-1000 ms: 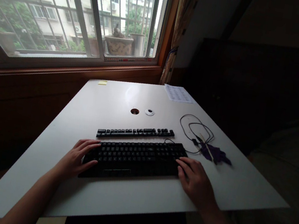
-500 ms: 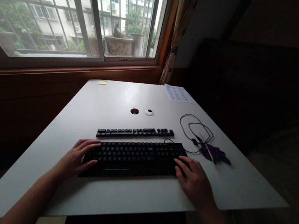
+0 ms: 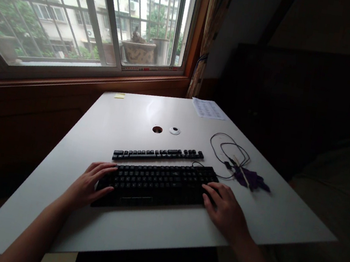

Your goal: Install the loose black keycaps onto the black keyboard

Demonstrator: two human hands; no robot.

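Observation:
A black keyboard [image 3: 153, 185] lies on the white table. Caps are absent from its lowest part, where a bare strip shows. My left hand [image 3: 96, 180] rests over its left end, fingers spread across the top corner and thumb lower down. Over the right end lies my right hand [image 3: 223, 205], with fingers apart and fingertips on the number-pad side. Both palms sit outside the keyboard's ends. Just behind it, loose black keycaps [image 3: 158, 152] stand in two rows, a long space bar [image 3: 142, 156] among them.
At the right lie a coiled black cable [image 3: 230, 146] and a purple cloth-like item [image 3: 253, 180] with a thin pale stick on it. Farther back are a cable hole [image 3: 157, 130], its round white cover [image 3: 174, 131], printed paper [image 3: 210, 109] and a yellow note [image 3: 120, 95]. A barred window stands behind.
My right hand has shifted very slightly left over the keyboard's end. My left hand, the keyboard and the keycap rows look the same.

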